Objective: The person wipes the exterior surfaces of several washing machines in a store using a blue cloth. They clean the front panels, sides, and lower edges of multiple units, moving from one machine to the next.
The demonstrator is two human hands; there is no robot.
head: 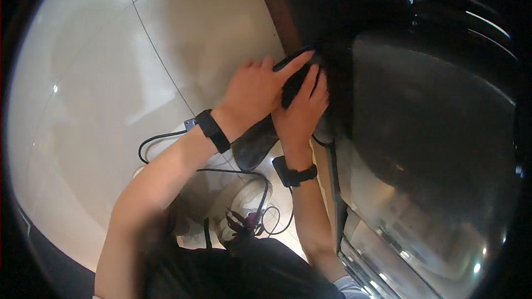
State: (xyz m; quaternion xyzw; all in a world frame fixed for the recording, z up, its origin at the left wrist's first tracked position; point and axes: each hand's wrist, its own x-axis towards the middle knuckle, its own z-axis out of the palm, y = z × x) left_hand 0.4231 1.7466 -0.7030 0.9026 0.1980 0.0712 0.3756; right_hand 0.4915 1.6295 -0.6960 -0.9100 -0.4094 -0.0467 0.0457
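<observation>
My left hand (254, 89) lies over the upper part of a dark, shoe-shaped item (255, 143), its index finger stretched along the top. My right hand (302, 106) is against the same item on its right side, with fingers curled over its far end. Both hands meet near the middle, and they hide much of the item. Its rounded lower end points back towards me. The material is hard to make out.
A glossy black surface (432, 112) with reflections fills the right side, above metal-edged parts (374, 274). A brown edge strip (276, 8) borders the pale tiled floor (95, 70). Black cables (232, 170) run from wrist straps (213, 131) near my light-coloured shoe (249, 199).
</observation>
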